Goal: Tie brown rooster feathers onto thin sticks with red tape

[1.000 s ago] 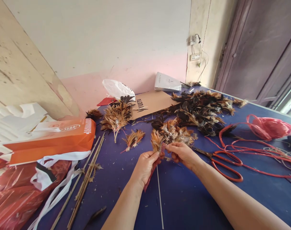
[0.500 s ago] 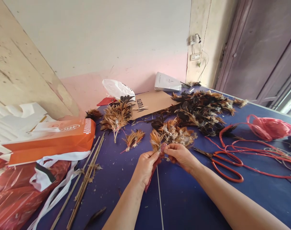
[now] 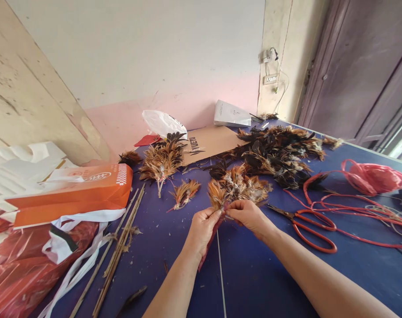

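My left hand (image 3: pixel 202 227) is closed, its thumb and fingers pinching the base of a small bunch of brown feathers (image 3: pixel 216 194). A pinkish-red plastic strip (image 3: pixel 209 248) hangs below that grip, along my left palm. My right hand (image 3: pixel 249 216) touches the same spot, thumb and forefinger pinched on the strip at the feather bases. What lies between the fingertips is mostly hidden. Just behind my hands is a pile of brown and grey feathers (image 3: pixel 247 183). To the left lies a small tied feather bunch (image 3: pixel 185 194).
Red-handled scissors (image 3: pixel 315 227) and a ball of pink plastic twine (image 3: pixel 375 176) lie on the right. Dark feather bundles (image 3: pixel 280 152) spread behind. On the left are thin sticks (image 3: pixel 119 251), an orange bag (image 3: pixel 71 198) and a large feather bunch (image 3: pixel 163 161).
My right fingertips have dipped slightly, and the bit of pink strip that stood above them is drawn in at the feather bases. My left hand keeps its grip.
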The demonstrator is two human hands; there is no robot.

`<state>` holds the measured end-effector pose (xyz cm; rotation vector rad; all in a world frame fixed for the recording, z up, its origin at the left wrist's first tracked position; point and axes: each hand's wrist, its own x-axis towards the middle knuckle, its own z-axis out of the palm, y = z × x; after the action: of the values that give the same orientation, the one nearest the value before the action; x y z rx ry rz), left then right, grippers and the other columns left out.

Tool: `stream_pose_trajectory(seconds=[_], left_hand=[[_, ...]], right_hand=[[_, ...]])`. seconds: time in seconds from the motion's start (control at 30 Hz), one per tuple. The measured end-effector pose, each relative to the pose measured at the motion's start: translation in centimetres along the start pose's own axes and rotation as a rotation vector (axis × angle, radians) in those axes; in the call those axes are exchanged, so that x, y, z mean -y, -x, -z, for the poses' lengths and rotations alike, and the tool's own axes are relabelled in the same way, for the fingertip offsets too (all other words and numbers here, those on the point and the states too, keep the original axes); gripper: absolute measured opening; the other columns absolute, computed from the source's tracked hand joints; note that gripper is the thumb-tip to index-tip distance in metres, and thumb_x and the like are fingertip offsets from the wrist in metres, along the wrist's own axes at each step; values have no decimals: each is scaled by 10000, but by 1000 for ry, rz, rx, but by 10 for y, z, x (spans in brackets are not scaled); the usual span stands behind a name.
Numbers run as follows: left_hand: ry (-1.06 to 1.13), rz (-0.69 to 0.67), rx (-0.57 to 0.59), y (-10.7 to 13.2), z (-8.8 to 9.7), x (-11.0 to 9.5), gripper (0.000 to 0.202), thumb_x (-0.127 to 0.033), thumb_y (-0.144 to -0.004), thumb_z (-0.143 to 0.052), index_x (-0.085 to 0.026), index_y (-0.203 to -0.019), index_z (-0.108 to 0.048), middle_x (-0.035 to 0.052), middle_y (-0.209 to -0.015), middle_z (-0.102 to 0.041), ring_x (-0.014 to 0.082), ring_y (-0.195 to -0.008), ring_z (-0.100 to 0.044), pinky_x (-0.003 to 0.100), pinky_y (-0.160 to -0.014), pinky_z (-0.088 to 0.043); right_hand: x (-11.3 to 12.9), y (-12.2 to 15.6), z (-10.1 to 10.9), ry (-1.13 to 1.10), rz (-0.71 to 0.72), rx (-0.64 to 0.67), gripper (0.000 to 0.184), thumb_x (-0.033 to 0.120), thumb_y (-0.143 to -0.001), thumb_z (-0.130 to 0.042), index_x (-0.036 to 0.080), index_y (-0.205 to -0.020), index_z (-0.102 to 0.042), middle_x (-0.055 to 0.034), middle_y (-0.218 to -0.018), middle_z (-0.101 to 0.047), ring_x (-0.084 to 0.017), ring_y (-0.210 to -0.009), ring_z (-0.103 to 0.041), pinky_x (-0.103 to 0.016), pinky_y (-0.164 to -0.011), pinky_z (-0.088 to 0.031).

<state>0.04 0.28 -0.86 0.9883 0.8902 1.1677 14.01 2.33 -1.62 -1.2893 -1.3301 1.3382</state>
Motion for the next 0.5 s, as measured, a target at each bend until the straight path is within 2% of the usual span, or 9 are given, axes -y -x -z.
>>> stream_pose_trajectory(seconds=[0.23,0.43,0.5], left_hand=[[-24,-38,-31,-3,5,8,278,-299,-651,-661,-116,-857,-687,70,-800,-684,168,-745,-602,286,-774,-436],[123,47,-103,-5,5,9,202,-255,-594,-712,-100,-722,-690,61,-675,-672,134,-674,-602,252,-764,-438],[177,53,-126,-7,7,8,195,-239,-575,-725,-96,-701,-683,56,-653,-662,125,-656,-595,247,-750,-443]], right_hand=[[-2,0,0,20,8,-9,107,252,-610,-576,145,-607,-566,54,-432,-442,-50,-394,-336,-198,-405,-265],[-2,-1,-1,-72,-28,29,76,214,-605,-576,144,-594,-551,55,-408,-447,-49,-380,-343,-194,-393,-260],[-2,-1,0,-146,-38,78,101,226,-614,-594,142,-590,-543,58,-397,-441,-49,-376,-345,-191,-392,-259]])
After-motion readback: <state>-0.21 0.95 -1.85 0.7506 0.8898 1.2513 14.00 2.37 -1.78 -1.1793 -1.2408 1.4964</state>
